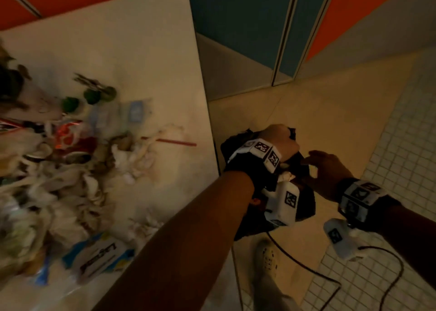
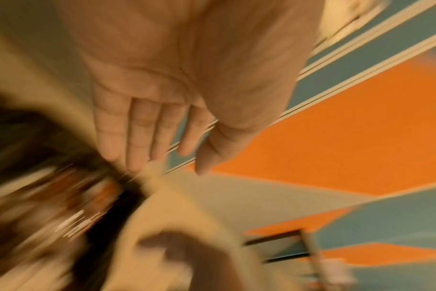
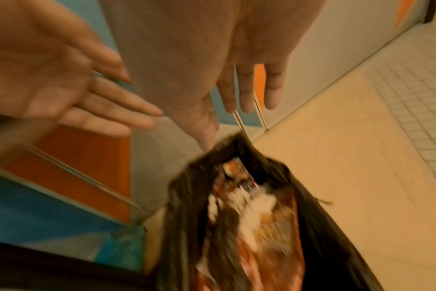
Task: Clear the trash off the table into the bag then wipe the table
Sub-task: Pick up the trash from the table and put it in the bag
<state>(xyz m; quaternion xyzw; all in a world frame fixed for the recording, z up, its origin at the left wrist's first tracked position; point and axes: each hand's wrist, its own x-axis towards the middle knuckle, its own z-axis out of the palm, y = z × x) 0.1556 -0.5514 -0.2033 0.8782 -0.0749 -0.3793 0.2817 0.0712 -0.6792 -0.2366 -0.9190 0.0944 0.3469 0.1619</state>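
Clearing step: left hand and right hand, fingers spread and empty, over bag; trash remains on table; next, likely another grab.

Trash pile blurred, cut off left

Marker-patterned wristbands, pale perforated shoe

Bag: thin black plastic film, creased, faint sheen at the rim. Inside it, crumpled white paper and a glossy orange-brown printed wrapper. Table: smooth cream top, matt, smeared with stains. On it, wrinkled white paper tissue, a red plastic straw, and a glossy blue-and-white packet. Floor: small white tiles with visible grout lines.
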